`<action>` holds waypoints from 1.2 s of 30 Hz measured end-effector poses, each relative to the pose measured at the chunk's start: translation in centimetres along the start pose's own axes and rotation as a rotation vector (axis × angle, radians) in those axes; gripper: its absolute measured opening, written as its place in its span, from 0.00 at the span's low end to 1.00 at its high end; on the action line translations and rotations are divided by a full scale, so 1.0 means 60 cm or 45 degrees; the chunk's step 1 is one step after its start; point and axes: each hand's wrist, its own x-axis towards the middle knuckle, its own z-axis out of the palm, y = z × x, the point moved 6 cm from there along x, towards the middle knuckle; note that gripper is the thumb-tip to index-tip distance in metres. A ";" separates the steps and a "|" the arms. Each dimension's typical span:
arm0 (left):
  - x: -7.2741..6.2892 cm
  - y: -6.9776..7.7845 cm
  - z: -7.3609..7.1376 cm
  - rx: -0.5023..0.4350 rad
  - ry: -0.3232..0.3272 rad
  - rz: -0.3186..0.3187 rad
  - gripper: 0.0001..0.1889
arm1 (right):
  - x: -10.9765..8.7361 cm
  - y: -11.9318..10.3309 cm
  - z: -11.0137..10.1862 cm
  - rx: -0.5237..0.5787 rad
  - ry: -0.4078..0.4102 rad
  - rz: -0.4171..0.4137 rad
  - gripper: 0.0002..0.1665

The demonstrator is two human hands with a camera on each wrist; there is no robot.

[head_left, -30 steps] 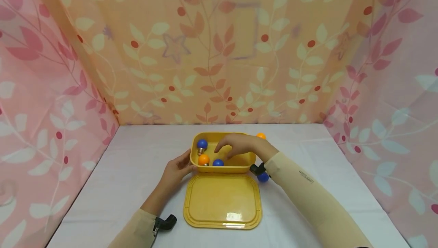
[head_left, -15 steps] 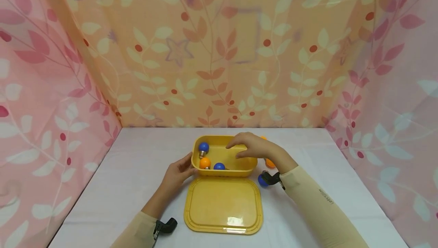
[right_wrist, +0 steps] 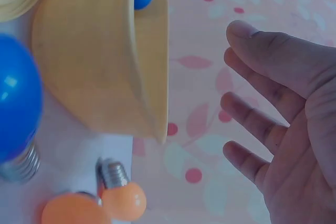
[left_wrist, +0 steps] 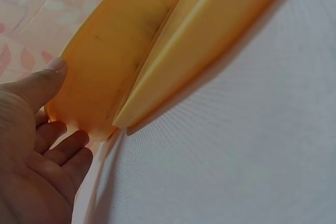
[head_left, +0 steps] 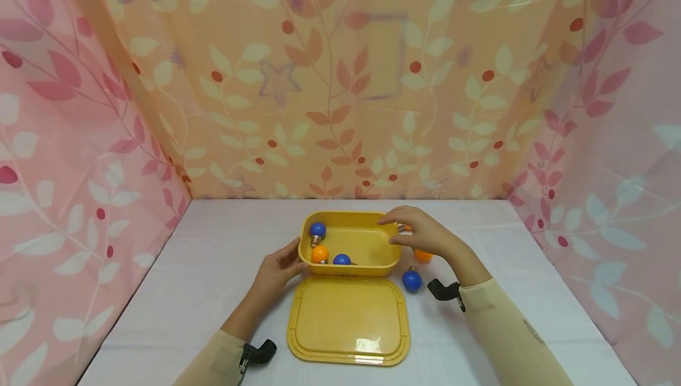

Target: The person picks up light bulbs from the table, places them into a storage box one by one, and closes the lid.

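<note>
In the head view a yellow plastic box (head_left: pixel 367 269) stands mid-table, holding a blue bulb (head_left: pixel 318 230), an orange bulb (head_left: pixel 320 253) and another blue bulb (head_left: pixel 342 259) at its left and front. My left hand (head_left: pixel 276 268) holds the box's left end, thumb and fingers around the corner; the left wrist view shows them against the wall. Over the box's right end is my right hand (head_left: pixel 425 235), fingers spread and nothing in it, also plain in the right wrist view. Beyond that end lie a blue bulb (head_left: pixel 412 281) and two orange bulbs, one orange bulb (right_wrist: pixel 124 201) small and partly hidden in the head view.
A yellow lid (head_left: pixel 348 321) lies flat in front of the box. White cloth (head_left: pixel 213 268) covers the table. Patterned curtains (head_left: pixel 340 78) close off the back and both sides.
My right hand has moved from inside the box out to the right, past its right end, uncovering the blue bulb beside it. The left hand stays at the box's left end.
</note>
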 end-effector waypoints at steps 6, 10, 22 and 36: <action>0.000 0.000 -0.001 -0.001 0.008 -0.025 0.38 | -0.035 0.014 -0.015 -0.018 0.103 0.013 0.24; 0.000 -0.003 0.002 -0.011 0.013 -0.042 0.37 | -0.059 0.027 -0.019 -0.017 0.140 -0.022 0.26; 0.001 0.004 0.000 0.014 0.006 0.001 0.38 | -0.112 0.089 -0.033 0.077 0.211 0.138 0.26; 0.001 0.003 -0.001 0.035 -0.005 0.017 0.40 | -0.139 0.167 -0.016 0.187 0.108 0.386 0.30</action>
